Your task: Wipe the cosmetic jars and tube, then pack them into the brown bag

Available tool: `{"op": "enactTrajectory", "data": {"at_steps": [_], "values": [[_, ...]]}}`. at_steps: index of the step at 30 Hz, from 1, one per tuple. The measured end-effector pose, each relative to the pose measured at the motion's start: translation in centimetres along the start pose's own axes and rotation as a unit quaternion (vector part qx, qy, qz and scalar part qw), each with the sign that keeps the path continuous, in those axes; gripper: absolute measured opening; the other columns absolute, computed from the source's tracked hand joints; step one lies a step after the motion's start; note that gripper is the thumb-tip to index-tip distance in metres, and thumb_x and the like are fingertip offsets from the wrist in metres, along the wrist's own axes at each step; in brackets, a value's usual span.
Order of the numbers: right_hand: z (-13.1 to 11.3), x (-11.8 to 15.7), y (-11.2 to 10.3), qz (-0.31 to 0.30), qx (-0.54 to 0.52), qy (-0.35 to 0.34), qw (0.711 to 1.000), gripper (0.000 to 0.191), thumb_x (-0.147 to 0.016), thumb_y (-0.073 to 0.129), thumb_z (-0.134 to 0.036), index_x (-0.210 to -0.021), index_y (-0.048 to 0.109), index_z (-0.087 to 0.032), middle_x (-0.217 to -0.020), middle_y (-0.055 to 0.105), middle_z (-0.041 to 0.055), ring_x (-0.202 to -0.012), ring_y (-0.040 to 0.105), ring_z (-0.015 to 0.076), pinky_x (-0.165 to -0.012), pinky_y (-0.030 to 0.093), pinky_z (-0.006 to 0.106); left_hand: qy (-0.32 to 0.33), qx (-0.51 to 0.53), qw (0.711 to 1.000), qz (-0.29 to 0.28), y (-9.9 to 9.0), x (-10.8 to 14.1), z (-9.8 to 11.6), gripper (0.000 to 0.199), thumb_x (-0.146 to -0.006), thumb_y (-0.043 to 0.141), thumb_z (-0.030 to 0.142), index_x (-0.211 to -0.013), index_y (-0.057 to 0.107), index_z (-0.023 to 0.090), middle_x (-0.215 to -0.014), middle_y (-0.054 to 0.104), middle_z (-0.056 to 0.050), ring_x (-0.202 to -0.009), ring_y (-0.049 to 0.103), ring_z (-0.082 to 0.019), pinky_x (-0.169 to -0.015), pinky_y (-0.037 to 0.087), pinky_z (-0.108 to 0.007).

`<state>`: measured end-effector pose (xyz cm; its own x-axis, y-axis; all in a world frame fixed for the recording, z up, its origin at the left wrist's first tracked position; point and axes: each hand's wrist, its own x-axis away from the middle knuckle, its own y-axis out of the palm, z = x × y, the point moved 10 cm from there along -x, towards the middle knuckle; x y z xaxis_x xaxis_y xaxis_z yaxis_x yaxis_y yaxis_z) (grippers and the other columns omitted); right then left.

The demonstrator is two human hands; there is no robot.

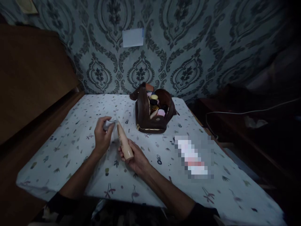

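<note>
My right hand (134, 157) is closed around a beige tube (125, 145), which tilts with its narrow end up toward my left hand. In my left hand (102, 133) is a crumpled pale cloth (109, 124), pinched close to the tube's narrow end. Whether the cloth touches the tube is not clear. Beyond my hands a brown bag (143, 110) stands unzipped, filled with several small containers, among them one with a pink top (161, 112) and one with a yellow top (154, 97).
The bag stands on a table covered by a white patterned cloth (77, 147). A blurred-out pale item (191, 157) lies right of my hands. Brown wooden furniture (35, 78) borders the left side. A white cable (251, 112) runs at the right.
</note>
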<state>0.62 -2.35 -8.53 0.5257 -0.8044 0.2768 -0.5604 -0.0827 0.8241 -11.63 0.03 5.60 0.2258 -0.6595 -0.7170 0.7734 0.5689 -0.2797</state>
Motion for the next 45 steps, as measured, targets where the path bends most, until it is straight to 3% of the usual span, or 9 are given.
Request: {"op": "enactTrajectory", "data": {"at_steps": [5,9,13,18,21,27,33,40,45], "values": [[-0.4,-0.1,-0.5,0.035,-0.09,0.005,0.995,0.019,-0.091,0.063,-0.036,-0.093,0.063,-0.016,-0.069,0.067,-0.0001,-0.058,0.059,0.0116,-0.044,0.039,0.019,0.185,0.006,0.968,-0.167,2.8,4.4,6.1,0.025,-0.093,0.054,0.009,-0.115,0.059,0.02,-0.103,0.064,-0.006,-0.1,0.062,-0.017,-0.086,0.052,-0.029],[-0.4,0.2,0.1,0.021,-0.108,0.001,0.994,0.027,-0.082,0.075,-0.039,-0.09,0.064,-0.016,-0.066,0.062,-0.0043,-0.054,0.053,0.0087,-0.043,0.037,0.019,0.223,0.008,0.946,-0.236,3.5,6.8,7.3,0.03,-0.093,0.053,0.008,-0.122,0.058,0.018,-0.107,0.063,-0.01,-0.1,0.061,-0.018,-0.085,0.053,-0.03],[-1.0,0.6,0.3,0.013,-0.027,-0.052,0.998,0.038,-0.068,0.085,-0.042,-0.09,0.064,-0.019,-0.071,0.063,-0.0043,-0.059,0.056,0.0097,-0.04,0.033,0.016,0.197,-0.031,0.959,-0.199,3.0,5.0,5.4,0.027,-0.092,0.053,0.008,-0.116,0.061,0.018,-0.104,0.061,-0.008,-0.098,0.06,-0.018,-0.085,0.053,-0.03],[-0.7,1.0,1.1,-0.02,0.029,-0.039,0.999,0.048,-0.063,0.089,-0.044,-0.097,0.066,-0.019,-0.074,0.066,-0.0006,-0.061,0.058,0.0101,-0.041,0.034,0.015,0.107,-0.076,0.986,-0.102,1.6,0.6,1.8,0.02,-0.093,0.055,0.015,-0.109,0.065,0.02,-0.097,0.057,-0.005,-0.094,0.059,-0.018,-0.079,0.052,-0.029],[-0.5,1.0,1.2,-0.031,0.027,-0.024,0.999,0.042,-0.068,0.086,-0.04,-0.099,0.067,-0.017,-0.077,0.069,0.0027,-0.064,0.06,0.0114,-0.042,0.038,0.015,0.067,-0.071,0.992,-0.078,1.3,-0.4,0.7,0.018,-0.092,0.058,0.019,-0.107,0.067,0.019,-0.096,0.056,-0.005,-0.093,0.058,-0.019,-0.077,0.051,-0.028],[0.0,0.6,0.2,-0.006,-0.029,0.012,0.999,0.024,-0.083,0.071,-0.033,-0.1,0.068,-0.015,-0.079,0.07,0.0045,-0.066,0.062,0.0132,-0.043,0.042,0.017,0.07,-0.019,0.99,-0.123,2.4,2.7,1.9,0.02,-0.092,0.056,0.015,-0.109,0.066,0.02,-0.098,0.057,-0.004,-0.094,0.059,-0.017,-0.08,0.052,-0.029],[-0.6,0.5,-1.0,0.052,-0.028,-0.017,0.998,0.019,-0.078,0.076,-0.032,-0.083,0.065,-0.017,-0.066,0.061,-0.0031,-0.055,0.055,0.01,-0.037,0.036,0.016,0.111,0.017,0.973,-0.202,3.2,6.1,4.4,0.024,-0.094,0.054,0.013,-0.114,0.064,0.022,-0.104,0.057,-0.006,-0.099,0.061,-0.017,-0.083,0.053,-0.028],[-0.5,0.9,-0.1,0.015,0.048,-0.018,0.999,0.043,-0.069,0.084,-0.048,-0.092,0.067,-0.016,-0.07,0.065,-0.0002,-0.056,0.056,0.0103,-0.036,0.035,0.015,0.077,-0.021,0.986,-0.149,2.4,1.3,2.2,0.021,-0.093,0.056,0.017,-0.11,0.067,0.02,-0.098,0.058,-0.005,-0.093,0.06,-0.018,-0.079,0.052,-0.029],[-0.5,0.9,0.0,0.0,0.055,-0.023,0.998,0.04,-0.072,0.081,-0.049,-0.088,0.066,-0.016,-0.07,0.066,0.0009,-0.055,0.057,0.0103,-0.035,0.035,0.015,0.035,-0.035,0.991,-0.123,2.3,-0.6,0.5,0.019,-0.092,0.057,0.021,-0.108,0.068,0.019,-0.094,0.059,-0.004,-0.092,0.058,-0.019,-0.081,0.05,-0.03]]}}
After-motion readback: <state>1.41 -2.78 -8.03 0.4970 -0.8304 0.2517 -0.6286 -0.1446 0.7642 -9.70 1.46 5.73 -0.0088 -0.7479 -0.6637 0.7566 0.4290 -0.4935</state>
